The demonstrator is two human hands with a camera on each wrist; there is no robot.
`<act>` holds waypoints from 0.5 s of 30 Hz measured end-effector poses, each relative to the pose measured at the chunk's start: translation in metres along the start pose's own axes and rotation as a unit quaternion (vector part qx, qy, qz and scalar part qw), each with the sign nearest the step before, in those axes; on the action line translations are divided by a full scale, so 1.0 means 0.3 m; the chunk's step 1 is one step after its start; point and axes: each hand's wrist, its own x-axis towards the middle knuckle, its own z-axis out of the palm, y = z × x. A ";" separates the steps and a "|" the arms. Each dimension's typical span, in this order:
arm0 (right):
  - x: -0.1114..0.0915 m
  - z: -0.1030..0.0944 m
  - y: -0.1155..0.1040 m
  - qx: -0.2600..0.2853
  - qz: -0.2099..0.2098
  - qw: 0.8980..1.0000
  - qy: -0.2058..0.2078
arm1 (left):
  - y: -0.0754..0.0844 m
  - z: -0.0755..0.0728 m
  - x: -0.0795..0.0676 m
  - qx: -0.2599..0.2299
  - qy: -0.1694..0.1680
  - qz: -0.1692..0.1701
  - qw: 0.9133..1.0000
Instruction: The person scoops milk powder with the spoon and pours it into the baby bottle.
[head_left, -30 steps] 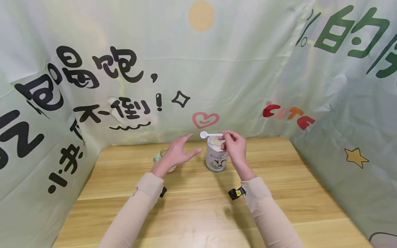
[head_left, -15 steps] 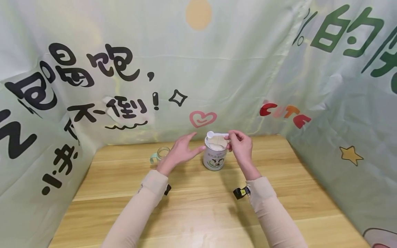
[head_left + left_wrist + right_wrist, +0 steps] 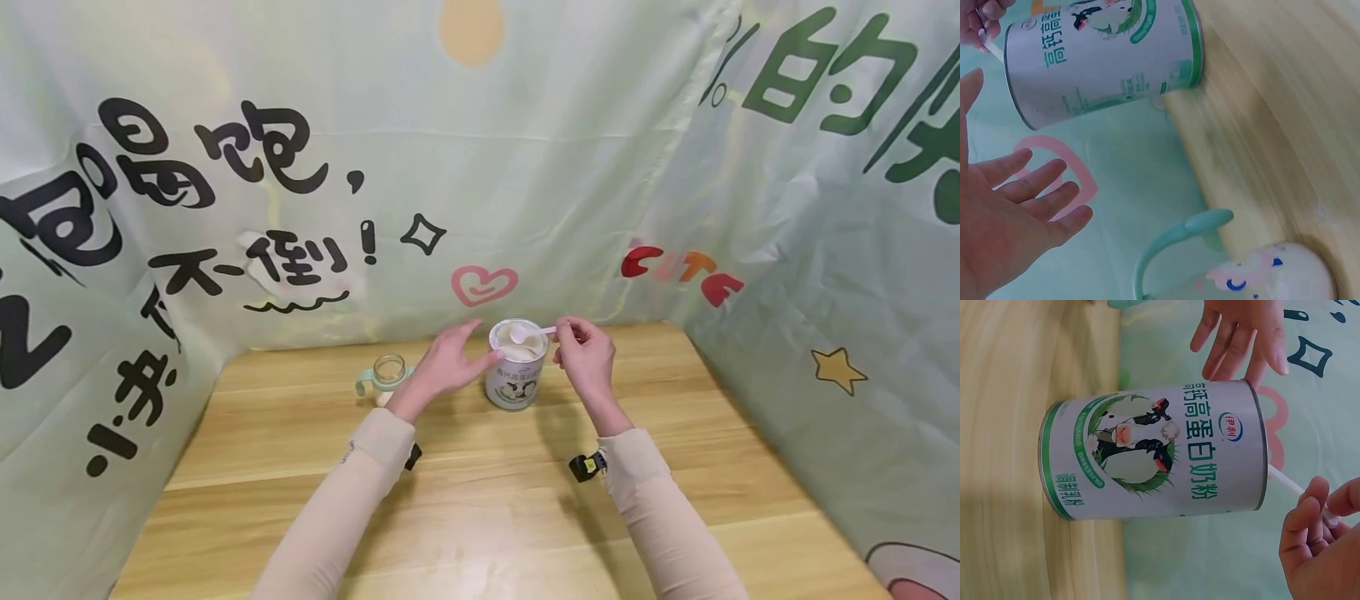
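A white milk powder can (image 3: 512, 387) with a cow picture stands upright on the table, its top uncovered and pale powder inside. My right hand (image 3: 587, 354) pinches the handle of a white measuring scoop (image 3: 522, 333), whose bowl dips inside the can's rim. In the right wrist view the scoop handle (image 3: 1286, 481) runs from the fingers down past the rim; the bowl is hidden there. My left hand (image 3: 448, 362) is held with fingers spread at the can's left side, fingertips close to the rim. It holds nothing; the left wrist view shows the open palm (image 3: 1010, 237).
Left of the can stands a clear bottle (image 3: 388, 375) with a mint-green handle and collar, partly behind the left hand. The wooden table (image 3: 480, 517) ends at a printed cloth backdrop (image 3: 570, 208) behind and at both sides.
The right hand has lowered the scoop from above the can into its opening, tilting the bowl downward. The left hand has stayed spread beside the can. The view has shifted slightly, showing more of the bottle.
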 end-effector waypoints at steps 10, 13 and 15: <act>0.002 -0.001 0.007 -0.035 0.000 0.999 -0.023 | 0.020 0.030 0.021 0.002 -0.005 0.005 1.000; 0.003 0.001 0.012 -0.038 0.007 0.999 -0.030 | 0.023 0.038 0.024 0.003 -0.007 0.007 1.000; 0.003 0.003 0.012 -0.038 0.008 0.999 -0.034 | 0.026 0.042 0.025 0.004 -0.007 0.009 1.000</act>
